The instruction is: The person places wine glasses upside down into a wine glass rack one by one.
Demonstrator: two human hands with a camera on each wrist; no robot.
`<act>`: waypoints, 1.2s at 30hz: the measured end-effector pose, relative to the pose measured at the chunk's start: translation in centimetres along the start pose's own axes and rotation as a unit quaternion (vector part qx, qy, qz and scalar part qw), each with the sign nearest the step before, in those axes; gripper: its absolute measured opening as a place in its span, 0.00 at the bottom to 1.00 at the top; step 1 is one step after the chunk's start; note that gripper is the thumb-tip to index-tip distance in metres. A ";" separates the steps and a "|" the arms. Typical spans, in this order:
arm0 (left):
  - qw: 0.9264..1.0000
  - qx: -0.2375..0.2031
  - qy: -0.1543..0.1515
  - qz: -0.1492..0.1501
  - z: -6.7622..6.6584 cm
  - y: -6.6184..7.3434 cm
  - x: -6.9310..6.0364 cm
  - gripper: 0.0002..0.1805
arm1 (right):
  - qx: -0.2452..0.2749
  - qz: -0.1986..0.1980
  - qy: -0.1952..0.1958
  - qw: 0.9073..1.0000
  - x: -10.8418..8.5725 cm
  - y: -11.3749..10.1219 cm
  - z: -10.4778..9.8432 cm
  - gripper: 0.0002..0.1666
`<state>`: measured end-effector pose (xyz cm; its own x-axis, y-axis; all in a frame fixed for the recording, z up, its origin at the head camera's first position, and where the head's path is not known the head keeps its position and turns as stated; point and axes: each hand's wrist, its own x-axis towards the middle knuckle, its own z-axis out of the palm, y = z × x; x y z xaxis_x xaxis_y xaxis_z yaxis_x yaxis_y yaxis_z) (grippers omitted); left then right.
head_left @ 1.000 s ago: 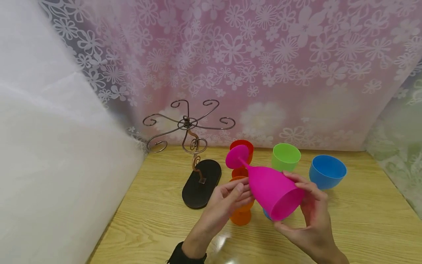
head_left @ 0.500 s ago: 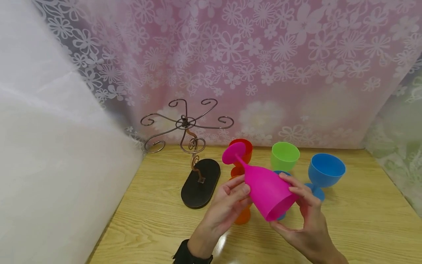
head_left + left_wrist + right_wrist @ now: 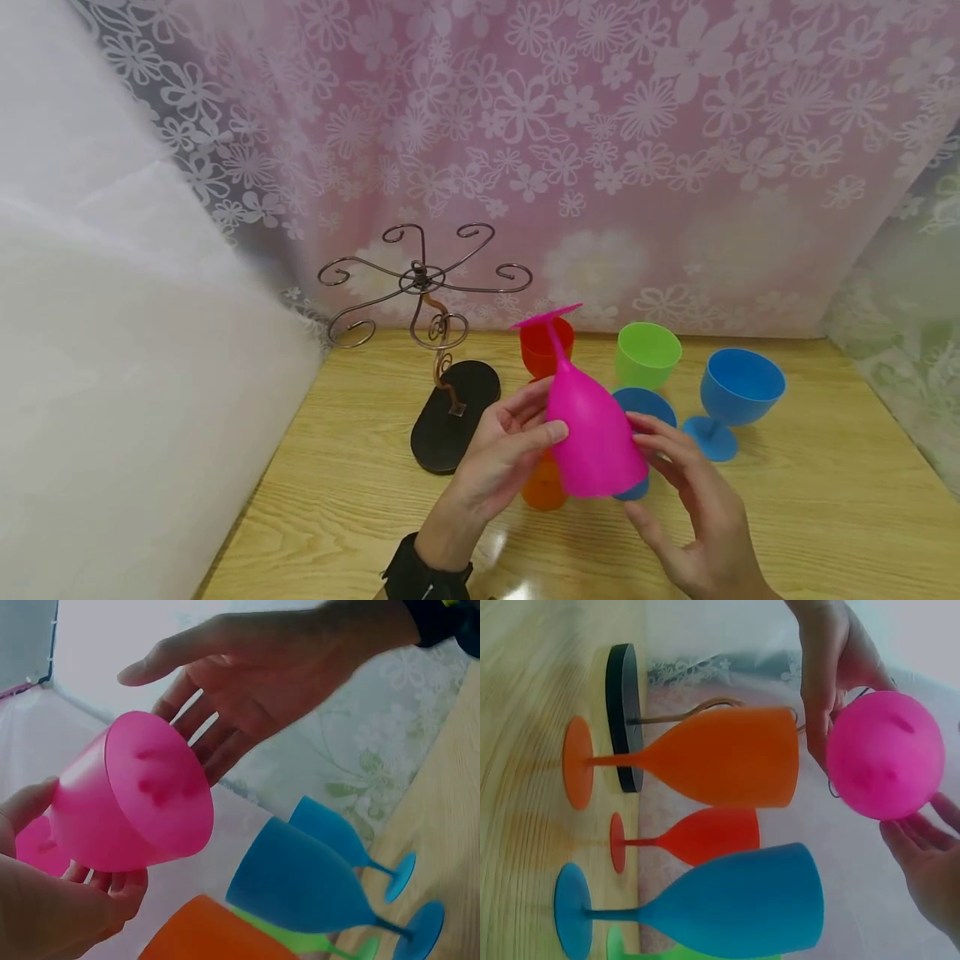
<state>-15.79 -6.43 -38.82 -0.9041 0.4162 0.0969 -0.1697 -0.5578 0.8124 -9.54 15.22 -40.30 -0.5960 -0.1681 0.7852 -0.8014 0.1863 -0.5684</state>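
A magenta goblet is held upside down in the air, tilted, its foot up and its mouth down. My left hand grips the bowl from the left, thumb on the near side, fingers behind. On the other side, my right hand touches the bowl with its fingertips, thumb held away from it. In the left wrist view the goblet rests between the left thumb and fingers, with the right hand beside it. The right wrist view looks into the round mouth of the goblet.
A wire rack with curled arms stands on a black base at the left. Behind and under the hands are an orange goblet, a red one, a green one and two blue ones, one at the right.
The magenta goblet has turned more upright, foot up, and its mouth has swung down and left. My right thumb has come away from its rim; the left hand still grips the bowl.
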 end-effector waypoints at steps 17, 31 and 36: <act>0.966 0.218 -0.074 0.115 -0.5 2.0 -0.7 0.27 | 0.034 0.228 -0.017 0.973 0.6 -0.6 1.3 0.38; 0.943 0.296 -0.099 0.118 -0.2 3.0 -1.3 0.29 | 0.101 0.205 0.071 0.971 3.3 -1.8 1.6 0.22; 0.944 0.288 -0.106 0.123 -0.1 3.1 -1.6 0.30 | 0.111 0.214 0.092 0.966 3.8 -2.4 1.7 0.19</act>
<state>-14.96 -8.92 -36.51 -0.7795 0.4925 0.3872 0.3321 -0.1992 0.9220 -10.01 12.50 -36.36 -0.8722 0.0570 0.4858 -0.4873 -0.0154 -0.8731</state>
